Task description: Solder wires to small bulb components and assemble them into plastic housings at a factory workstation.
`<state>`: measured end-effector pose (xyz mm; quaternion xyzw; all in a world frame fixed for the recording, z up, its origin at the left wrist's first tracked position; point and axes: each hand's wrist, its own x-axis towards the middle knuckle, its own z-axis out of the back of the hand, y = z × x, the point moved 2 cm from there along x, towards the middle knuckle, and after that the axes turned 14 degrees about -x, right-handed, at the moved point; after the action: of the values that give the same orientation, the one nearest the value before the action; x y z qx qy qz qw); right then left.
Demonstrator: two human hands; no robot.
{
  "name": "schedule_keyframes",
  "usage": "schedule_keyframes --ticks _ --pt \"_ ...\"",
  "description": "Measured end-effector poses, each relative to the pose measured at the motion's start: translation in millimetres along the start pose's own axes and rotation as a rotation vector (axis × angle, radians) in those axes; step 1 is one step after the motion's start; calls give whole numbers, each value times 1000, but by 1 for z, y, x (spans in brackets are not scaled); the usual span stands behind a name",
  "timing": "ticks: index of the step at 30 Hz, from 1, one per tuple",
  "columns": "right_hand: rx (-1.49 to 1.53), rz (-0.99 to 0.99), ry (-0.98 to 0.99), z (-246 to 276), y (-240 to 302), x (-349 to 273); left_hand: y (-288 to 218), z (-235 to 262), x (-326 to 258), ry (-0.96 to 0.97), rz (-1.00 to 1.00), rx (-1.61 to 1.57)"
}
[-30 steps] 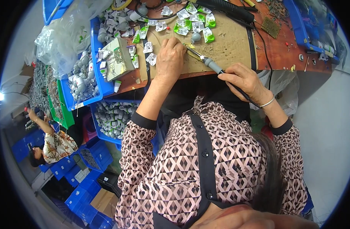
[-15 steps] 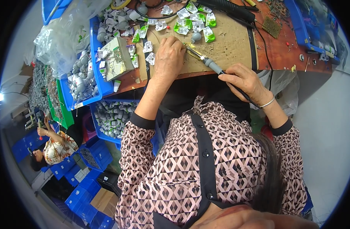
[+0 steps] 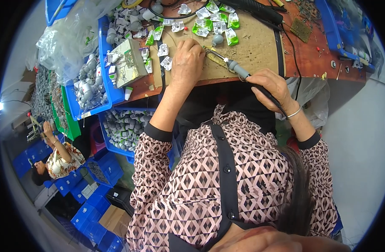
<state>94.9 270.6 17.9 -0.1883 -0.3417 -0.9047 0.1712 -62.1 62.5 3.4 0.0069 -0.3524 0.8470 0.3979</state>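
Observation:
My right hand (image 3: 273,87) is closed around the dark handle of a soldering iron (image 3: 238,70). The iron slants up and leftward, its thin tip close to the fingers of my left hand (image 3: 186,63). Those fingers are bent together over the cardboard mat (image 3: 256,47), and what they pinch is hidden behind them. Under the iron's tip lies a narrow yellowish strip (image 3: 216,59). Beyond it sit a round grey piece (image 3: 217,39) and several green-and-white plastic shells (image 3: 232,37). Two pale clear shells (image 3: 166,63) lie just left of my left hand.
A blue bin (image 3: 110,84) of grey and white parts stands left, beside a pale block (image 3: 129,63). Another blue bin (image 3: 122,131) sits lower. A black cord (image 3: 296,63) crosses the table's right side, near a brown pad (image 3: 301,29). A co-worker (image 3: 64,159) sits far left.
My right hand has drawn the soldering iron slightly to the right, its tip shifting away from my left fingers. My left hand stays nearly in place. The co-worker's hand has risen.

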Motion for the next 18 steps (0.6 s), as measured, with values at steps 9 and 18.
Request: schedule_keyframes --ticks 9,18 --pt "4 -43 -8 -6 1 0 -1 0 1 13 8 19" --pt "-20 -18 1 -6 3 2 1 0 -2 -10 5 13"
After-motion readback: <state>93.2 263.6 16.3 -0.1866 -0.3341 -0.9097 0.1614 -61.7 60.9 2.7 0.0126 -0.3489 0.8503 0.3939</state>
